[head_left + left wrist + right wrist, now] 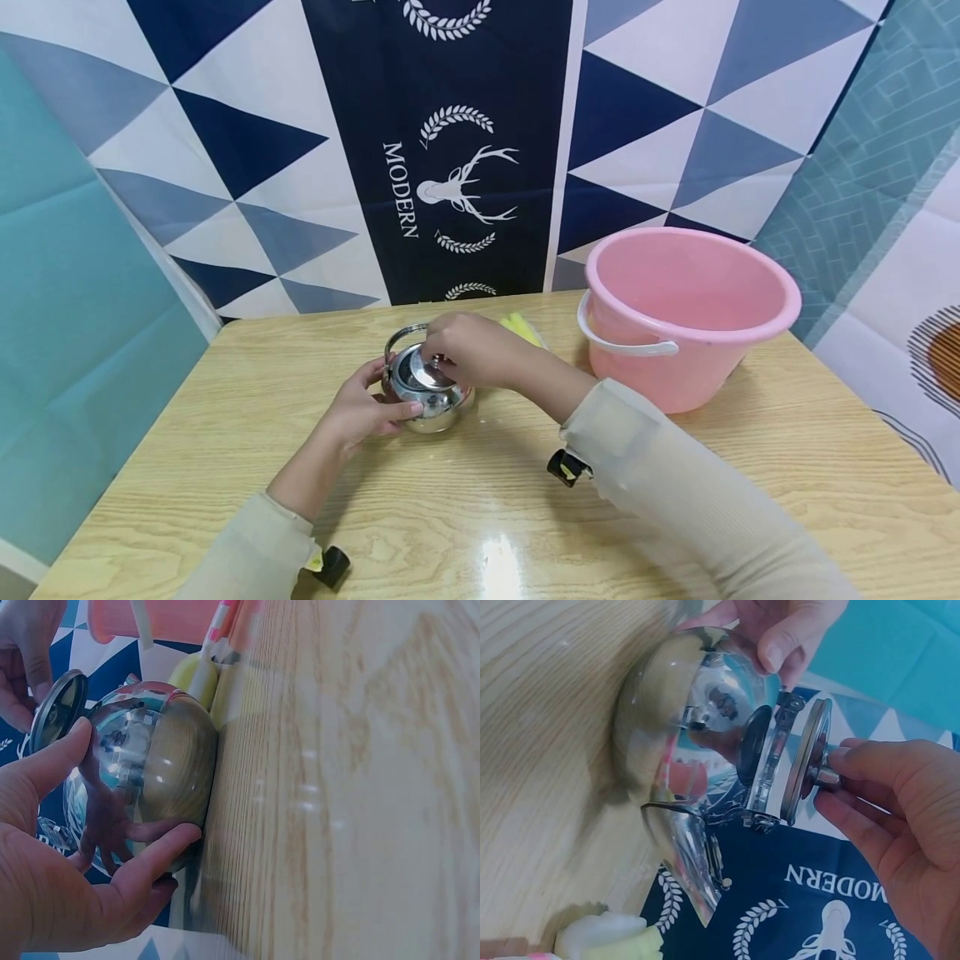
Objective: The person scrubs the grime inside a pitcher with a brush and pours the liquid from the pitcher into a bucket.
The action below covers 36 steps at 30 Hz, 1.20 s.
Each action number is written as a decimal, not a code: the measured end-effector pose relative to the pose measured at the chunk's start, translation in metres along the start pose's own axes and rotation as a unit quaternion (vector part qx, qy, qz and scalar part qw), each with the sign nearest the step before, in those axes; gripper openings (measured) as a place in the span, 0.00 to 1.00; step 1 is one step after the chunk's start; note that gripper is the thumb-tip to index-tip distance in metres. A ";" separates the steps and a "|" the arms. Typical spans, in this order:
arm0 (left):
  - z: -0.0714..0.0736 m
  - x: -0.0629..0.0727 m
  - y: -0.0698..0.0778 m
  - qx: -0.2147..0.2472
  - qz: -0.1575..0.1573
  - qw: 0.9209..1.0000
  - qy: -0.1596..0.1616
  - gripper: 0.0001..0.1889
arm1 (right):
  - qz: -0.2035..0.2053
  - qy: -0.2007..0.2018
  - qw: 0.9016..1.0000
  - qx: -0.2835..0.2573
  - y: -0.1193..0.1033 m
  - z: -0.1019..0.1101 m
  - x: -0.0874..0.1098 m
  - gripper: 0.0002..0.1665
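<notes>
A shiny metal kettle [433, 417] with an arched handle [398, 333] stands on the wooden table. My left hand [362, 410] holds the round body from the left side. Between thumb and fingers, my right hand [474, 350] pinches the knob of the kettle's lid [808, 761]. In the right wrist view, the lid is off the rim, with a gap between them. The kettle's spout [684, 851] shows there too. Part of the lid is hidden behind my right fingers in the head view.
A pink bucket [693, 375] with a white handle [626, 343] stands to the right. Behind my right hand lies a yellow item [522, 327], partly hidden. A patterned cloth [277, 167] hangs behind the wooden table [450, 508].
</notes>
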<state>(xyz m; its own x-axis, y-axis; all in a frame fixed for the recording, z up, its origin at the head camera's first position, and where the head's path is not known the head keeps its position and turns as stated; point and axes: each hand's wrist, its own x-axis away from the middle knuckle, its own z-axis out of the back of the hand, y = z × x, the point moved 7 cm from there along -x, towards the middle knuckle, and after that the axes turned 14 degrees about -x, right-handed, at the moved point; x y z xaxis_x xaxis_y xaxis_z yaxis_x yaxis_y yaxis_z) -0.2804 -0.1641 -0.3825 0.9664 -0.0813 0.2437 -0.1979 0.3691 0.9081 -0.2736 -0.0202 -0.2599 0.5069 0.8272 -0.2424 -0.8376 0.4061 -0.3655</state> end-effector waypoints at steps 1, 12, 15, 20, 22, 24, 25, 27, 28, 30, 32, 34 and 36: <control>0.000 0.000 0.000 0.001 -0.001 1.000 0.000 0.48 | 0.002 0.000 1.000 0.002 0.000 0.000 0.001 0.09; 0.000 0.001 0.001 -0.005 -0.004 1.000 0.000 0.48 | 0.034 0.002 0.999 0.019 -0.008 -0.004 0.016 0.09; 0.000 0.001 0.002 -0.003 -0.004 1.000 -0.001 0.48 | 0.037 0.000 0.999 0.014 -0.010 -0.006 0.019 0.08; 0.000 0.001 0.002 0.001 -0.006 1.000 -0.001 0.48 | 0.039 -0.008 0.999 0.008 -0.014 -0.011 0.024 0.09; 0.000 0.001 0.001 0.001 -0.006 1.000 0.000 0.48 | 0.041 -0.012 0.999 0.007 -0.014 -0.014 0.026 0.09; 0.000 0.001 0.001 -0.001 -0.008 1.000 0.000 0.48 | 0.047 -0.014 0.999 0.008 -0.015 -0.017 0.029 0.09; 0.000 0.001 0.001 -0.002 -0.008 1.000 0.001 0.48 | 0.049 -0.016 0.999 0.009 -0.016 -0.018 0.031 0.09; 0.001 0.001 0.001 -0.003 -0.009 1.000 0.001 0.48 | 0.051 -0.016 0.998 0.013 -0.016 -0.020 0.033 0.09; 0.001 0.001 0.001 -0.004 -0.009 1.000 0.001 0.48 | 0.052 -0.015 0.998 0.014 -0.016 -0.021 0.035 0.09; 0.001 0.001 0.001 -0.003 -0.010 1.000 0.002 0.48 | 0.051 -0.015 0.998 0.017 -0.016 -0.023 0.038 0.08; 0.000 0.001 0.001 0.000 -0.010 1.000 0.002 0.48 | 0.048 -0.014 0.999 0.022 -0.016 -0.025 0.041 0.08; 0.000 0.001 0.001 0.003 -0.010 1.000 0.002 0.48 | 0.047 -0.013 0.999 0.023 -0.017 -0.026 0.043 0.07; 0.000 0.002 0.001 0.005 -0.009 1.000 0.002 0.48 | 0.048 -0.013 0.998 0.027 -0.017 -0.027 0.046 0.07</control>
<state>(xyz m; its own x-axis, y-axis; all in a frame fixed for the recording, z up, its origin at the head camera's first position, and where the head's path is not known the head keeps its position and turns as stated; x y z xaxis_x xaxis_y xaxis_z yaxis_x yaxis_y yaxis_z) -0.2790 -0.1640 -0.3814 0.9707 -0.0840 0.2252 -0.1816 0.3578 0.9160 -0.2305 0.0002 -0.2894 0.4194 0.8725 -0.2509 -0.8921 0.3449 -0.2919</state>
